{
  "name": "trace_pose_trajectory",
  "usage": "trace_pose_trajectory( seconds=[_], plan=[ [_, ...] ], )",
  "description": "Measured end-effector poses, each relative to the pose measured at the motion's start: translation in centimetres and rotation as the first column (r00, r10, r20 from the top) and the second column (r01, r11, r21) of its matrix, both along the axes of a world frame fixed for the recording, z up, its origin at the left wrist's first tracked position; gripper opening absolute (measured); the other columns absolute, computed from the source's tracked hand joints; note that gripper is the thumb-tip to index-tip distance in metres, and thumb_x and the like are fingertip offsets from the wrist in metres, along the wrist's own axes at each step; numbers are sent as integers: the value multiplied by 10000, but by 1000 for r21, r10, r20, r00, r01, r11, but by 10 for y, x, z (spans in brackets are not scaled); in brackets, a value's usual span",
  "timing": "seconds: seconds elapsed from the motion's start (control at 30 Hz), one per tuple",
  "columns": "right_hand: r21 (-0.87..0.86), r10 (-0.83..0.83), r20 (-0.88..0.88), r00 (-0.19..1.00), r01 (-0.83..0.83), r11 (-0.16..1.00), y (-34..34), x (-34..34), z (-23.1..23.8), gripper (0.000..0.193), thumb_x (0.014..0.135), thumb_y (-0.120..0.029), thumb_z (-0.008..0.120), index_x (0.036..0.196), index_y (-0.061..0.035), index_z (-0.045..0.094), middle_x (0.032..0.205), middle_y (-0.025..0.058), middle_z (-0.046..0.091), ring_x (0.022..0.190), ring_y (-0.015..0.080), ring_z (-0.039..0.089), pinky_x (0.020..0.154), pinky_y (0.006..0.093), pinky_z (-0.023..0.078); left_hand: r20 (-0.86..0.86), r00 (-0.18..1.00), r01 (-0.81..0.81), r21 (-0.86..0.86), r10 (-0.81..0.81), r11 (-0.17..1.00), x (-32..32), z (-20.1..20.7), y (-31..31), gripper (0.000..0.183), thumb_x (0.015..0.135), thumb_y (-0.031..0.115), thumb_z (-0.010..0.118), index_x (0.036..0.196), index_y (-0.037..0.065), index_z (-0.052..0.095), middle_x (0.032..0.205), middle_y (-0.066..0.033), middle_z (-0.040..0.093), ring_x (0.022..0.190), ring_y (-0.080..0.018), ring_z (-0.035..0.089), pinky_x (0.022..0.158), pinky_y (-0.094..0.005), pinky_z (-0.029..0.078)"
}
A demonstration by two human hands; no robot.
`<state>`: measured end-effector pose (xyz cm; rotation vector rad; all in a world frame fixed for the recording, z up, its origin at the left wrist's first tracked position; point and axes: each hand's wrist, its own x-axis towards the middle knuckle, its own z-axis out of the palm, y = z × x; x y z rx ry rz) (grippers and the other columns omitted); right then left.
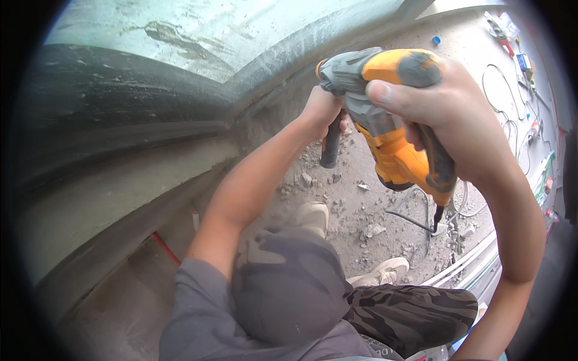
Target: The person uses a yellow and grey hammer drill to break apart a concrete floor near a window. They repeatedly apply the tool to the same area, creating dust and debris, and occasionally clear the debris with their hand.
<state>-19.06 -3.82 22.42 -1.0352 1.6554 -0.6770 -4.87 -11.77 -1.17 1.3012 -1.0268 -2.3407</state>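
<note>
A yellow and grey rotary hammer (391, 141) is held up in front of me, its nose toward the upper left, near the wall. My left hand (325, 111) is closed around its black side handle (330, 147), close to the nose. At the back end, my right hand (448, 114) wraps the dark rear grip (438, 156), with the thumb lying along the tool's upper housing. A dark power cord (438, 216) leaves the bottom of the grip and loops down to the floor. Whether a bit is fitted cannot be seen.
Broken rubble (373, 230) and dust cover the floor around my shoes (388, 271). A pale, scraped wall surface (180, 45) rises at the upper left, above a dark ledge (102, 90). Along the right lie white cables (503, 108), tools and long white strips (463, 262).
</note>
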Motion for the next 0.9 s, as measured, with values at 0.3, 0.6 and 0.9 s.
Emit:
trace_pose_trajectory(
  seconds=[0.3,0.6,0.9],
  plan=[
    [3,1,42,999,-1,1000,-4,-22,-2,285,930,-258,840,817,-14,747,656,37,620,576,120,569,567,311,463,57,995,-82,40,79,996,-13,-3,7,208,1105,194,572,990,24,604,717,-71,557,509,-194,566,456,-397,504],
    [-60,-93,117,989,101,993,27,-74,-35,205,917,-210,868,939,-31,772,725,25,671,604,112,622,586,285,509,111,994,-15,-34,18,999,-31,-16,14,63,932,11,679,911,11,620,705,-79,548,516,-223,576,491,-425,511],
    [82,-572,454,684,607,791,216,-39,-136,275,943,-85,830,1187,15,752,793,39,711,646,109,653,630,288,555,521,835,382,-318,-177,868,-11,-22,86,137,902,93,717,969,-25,703,766,-67,675,570,-166,630,499,-357,490]
  ],
)
